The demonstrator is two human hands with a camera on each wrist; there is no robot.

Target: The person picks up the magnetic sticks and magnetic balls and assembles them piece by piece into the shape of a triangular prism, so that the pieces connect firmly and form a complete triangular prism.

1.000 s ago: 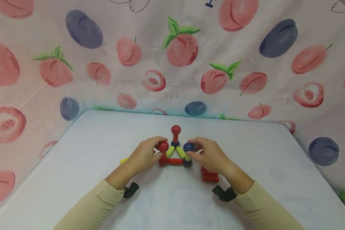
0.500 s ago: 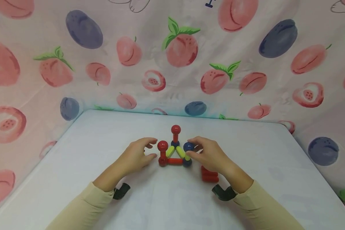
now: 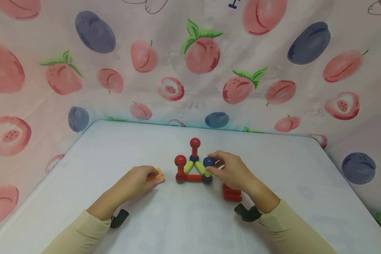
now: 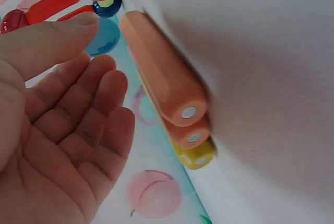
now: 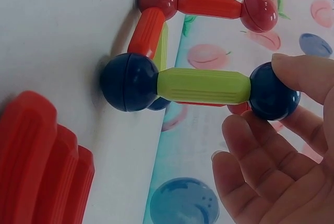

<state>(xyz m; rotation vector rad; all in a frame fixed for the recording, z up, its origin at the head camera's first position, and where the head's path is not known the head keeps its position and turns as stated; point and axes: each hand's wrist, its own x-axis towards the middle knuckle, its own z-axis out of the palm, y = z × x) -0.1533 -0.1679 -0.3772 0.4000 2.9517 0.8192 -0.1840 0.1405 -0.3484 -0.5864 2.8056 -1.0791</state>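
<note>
A triangular frame of magnetic rods and balls stands on the table, with a front red rod [image 3: 194,178] and two yellow-green rods as its base. Upright red rods carry red balls at the left corner [image 3: 180,161] and at the back [image 3: 195,143]. My right hand [image 3: 230,171] pinches the blue ball [image 5: 274,91] that tops an upright yellow-green rod [image 5: 203,85] on the right corner. My left hand [image 3: 136,181] hovers beside a few orange rods [image 4: 167,72] and a yellow rod [image 4: 195,160]; in the left wrist view its fingers are loosely bent, apart from the rods.
Several red rods [image 3: 231,193] lie together near my right wrist, right of the frame. A white cloth [image 3: 190,225] covers the table, and a fruit-print curtain [image 3: 190,106] rises behind it. Black wrist mounts [image 3: 247,213] hang under both wrists.
My left hand has let go of the red ball at the left corner and moved left and down to the orange rods. The right hand keeps its pinch on the blue ball.
</note>
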